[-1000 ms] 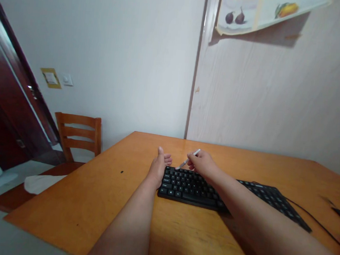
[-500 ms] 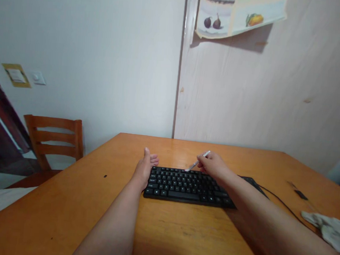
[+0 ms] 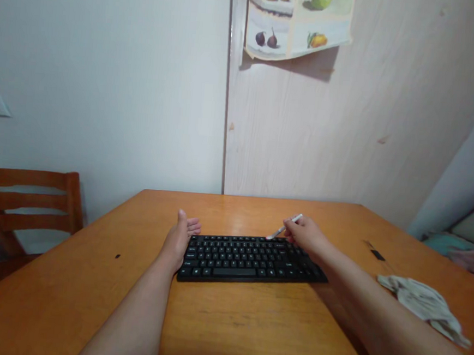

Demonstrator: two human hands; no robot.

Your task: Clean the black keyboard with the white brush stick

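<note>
A black keyboard (image 3: 233, 272) lies on the wooden table in front of me. My left hand (image 3: 178, 241) is upright against its left end, thumb raised and fingers stretched out past the back corner. In my right hand (image 3: 301, 232) is a slim white brush (image 3: 284, 227), pinched near the middle of its handle and slanting down to the left. Its pale head touches or hovers just over the keyboard's back row of keys. My right forearm hides the keyboard's right end.
A crumpled pale cloth (image 3: 422, 302) lies on the table (image 3: 225, 324) at the right, with a small black object (image 3: 377, 255) behind it. A tiny dark piece (image 3: 117, 256) is on the left. A wooden chair (image 3: 30, 200) stands beyond the left edge.
The brush in my right hand has moved right along the keyboard's back row. My left hand stays at the keyboard's left end. The whole view has turned right.
</note>
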